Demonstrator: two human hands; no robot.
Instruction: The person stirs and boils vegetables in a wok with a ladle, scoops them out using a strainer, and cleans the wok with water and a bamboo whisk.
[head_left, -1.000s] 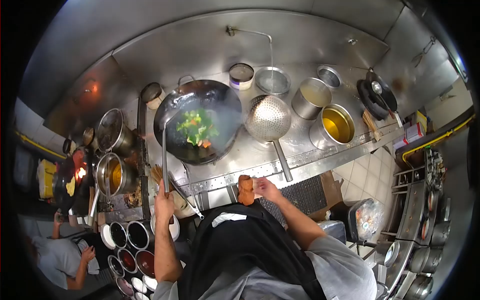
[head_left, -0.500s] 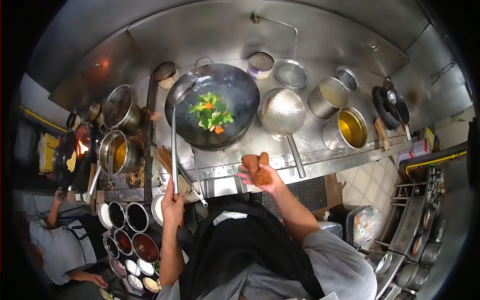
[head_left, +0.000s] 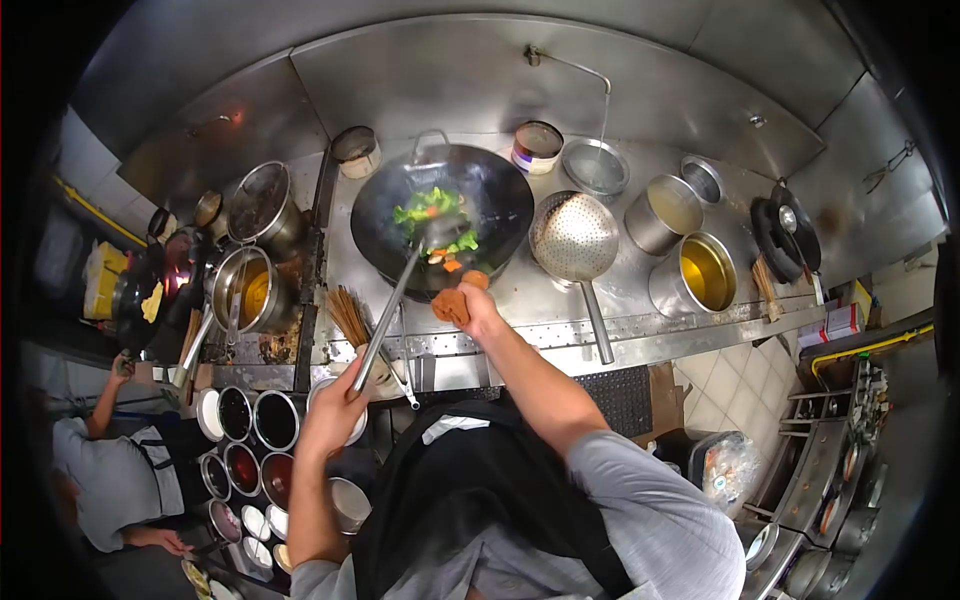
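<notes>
My left hand is wrapped round the long metal handle of a ladle. The ladle's blurred head is down among the vegetables in the black wok. Green leafy pieces and orange bits lie in the wok, with steam over them. With my right hand I grip a folded brown cloth right at the wok's near rim; the cloth hides what is under it. Just right of the wok rests a perforated strainer, its handle pointing toward me.
A bamboo brush stands left of the ladle handle. Farther right are a pot of yellow oil and another metal pot. A water tap hangs at the back. A co-worker stands at left beside several sauce containers.
My right hand has moved left with the cloth, from beside the wok to its near rim. The ladle head has gone from the wok's left side into the vegetables.
</notes>
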